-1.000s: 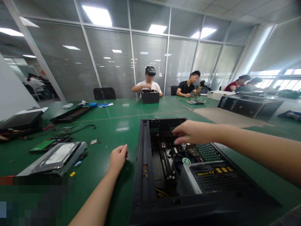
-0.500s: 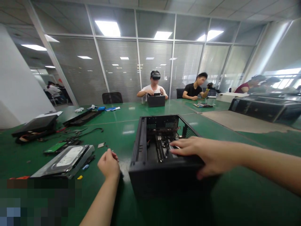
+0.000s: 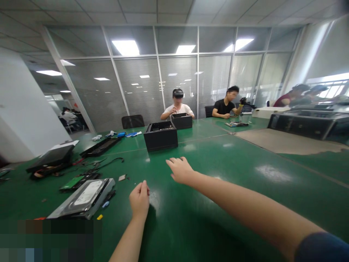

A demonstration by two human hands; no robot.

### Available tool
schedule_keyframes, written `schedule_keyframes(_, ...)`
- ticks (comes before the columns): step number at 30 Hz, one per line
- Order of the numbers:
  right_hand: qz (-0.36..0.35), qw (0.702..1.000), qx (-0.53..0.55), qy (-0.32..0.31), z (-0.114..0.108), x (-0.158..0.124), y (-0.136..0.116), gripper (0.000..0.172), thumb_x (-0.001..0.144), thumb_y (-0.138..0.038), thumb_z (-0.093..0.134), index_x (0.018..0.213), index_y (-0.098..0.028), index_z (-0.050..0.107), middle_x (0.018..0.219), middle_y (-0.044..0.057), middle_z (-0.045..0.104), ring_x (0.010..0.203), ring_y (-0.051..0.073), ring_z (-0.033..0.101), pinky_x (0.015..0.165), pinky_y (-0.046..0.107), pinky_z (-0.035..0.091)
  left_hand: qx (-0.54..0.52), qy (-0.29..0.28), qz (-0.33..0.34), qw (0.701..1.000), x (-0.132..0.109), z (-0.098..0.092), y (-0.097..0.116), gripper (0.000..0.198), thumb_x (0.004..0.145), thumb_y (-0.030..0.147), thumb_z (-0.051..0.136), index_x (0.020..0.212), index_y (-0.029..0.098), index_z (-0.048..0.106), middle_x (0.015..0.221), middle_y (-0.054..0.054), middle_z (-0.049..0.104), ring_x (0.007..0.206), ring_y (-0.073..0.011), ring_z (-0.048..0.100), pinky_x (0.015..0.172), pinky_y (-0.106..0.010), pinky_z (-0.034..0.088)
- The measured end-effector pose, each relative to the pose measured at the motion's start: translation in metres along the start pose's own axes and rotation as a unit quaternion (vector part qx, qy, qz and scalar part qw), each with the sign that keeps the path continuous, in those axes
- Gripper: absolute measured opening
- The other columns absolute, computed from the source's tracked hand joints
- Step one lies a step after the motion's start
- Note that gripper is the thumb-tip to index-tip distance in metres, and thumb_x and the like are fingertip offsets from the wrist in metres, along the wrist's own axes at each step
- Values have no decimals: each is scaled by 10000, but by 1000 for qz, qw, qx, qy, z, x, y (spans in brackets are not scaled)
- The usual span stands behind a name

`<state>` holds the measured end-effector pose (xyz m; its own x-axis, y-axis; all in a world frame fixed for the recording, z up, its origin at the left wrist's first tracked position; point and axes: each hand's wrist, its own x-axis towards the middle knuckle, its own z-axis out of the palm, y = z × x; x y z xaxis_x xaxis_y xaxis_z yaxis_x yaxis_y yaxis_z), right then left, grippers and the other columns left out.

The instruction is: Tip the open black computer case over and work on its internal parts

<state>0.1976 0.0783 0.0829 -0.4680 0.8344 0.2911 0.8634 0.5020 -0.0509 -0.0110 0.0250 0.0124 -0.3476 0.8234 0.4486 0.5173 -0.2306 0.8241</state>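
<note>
A black computer case [image 3: 161,141] stands farther across the green table, its open top showing a dark interior. Short of its near side, my right hand [image 3: 180,170] reaches out with the fingers spread, not touching it. My left hand [image 3: 139,199] is closed, low over the table; anything inside its fingers is hidden. To its left lies a hard drive [image 3: 85,194] with a white label, beside a green circuit board [image 3: 73,182]. A small light-coloured square piece [image 3: 122,178] rests on the table between them and the case.
Another open case [image 3: 182,122] stands before a person [image 3: 178,107] wearing a headset. Someone in black [image 3: 225,106] sits to the right. Cables [image 3: 99,163], a long black tray [image 3: 100,146] and a dark panel [image 3: 53,158] lie left. Brown cardboard [image 3: 283,141] covers part of the right side.
The computer case has moved away from me across the table, towards the headset wearer. My right hand has come off it. My left hand stays closed and appears slightly farther right.
</note>
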Motion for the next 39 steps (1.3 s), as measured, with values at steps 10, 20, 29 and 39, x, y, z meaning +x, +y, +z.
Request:
schedule_keyframes(10,104,985,101,89,-4,-160,108,492,880,-452,568,1315,-224,544,1323,121,596,1223,267,545,1043,425,427,-4,-77,2,997,1,10,-7,445,880,500,485,545,208,509,502,14,499,513,-159,504,512,-242,379)
schedule_keyframes(20,78,977,-109,167,-84,-138,209,755,884,-574,549,1448,-94,401,1448,212,468,1339,341,412,1106,488,314,1,-121,-30,992,5,11,-10,458,867,550,488,581,197,545,516,15,535,505,-159,524,524,-249,401)
schedule_keyframes(29,130,983,-64,108,-78,-140,229,325,851,-390,672,1054,-148,595,1034,139,655,1008,275,603,904,381,439,11,-130,-16,991,5,14,-7,456,879,538,477,581,199,538,502,27,531,487,-149,523,531,-247,399)
schedule_keyframes(39,1,999,31,23,-126,-223,72,232,840,-170,591,1071,-186,600,1026,111,647,939,259,590,862,426,475,21,-125,-21,992,7,18,-11,437,885,502,486,578,198,546,495,31,535,483,-143,524,538,-247,398)
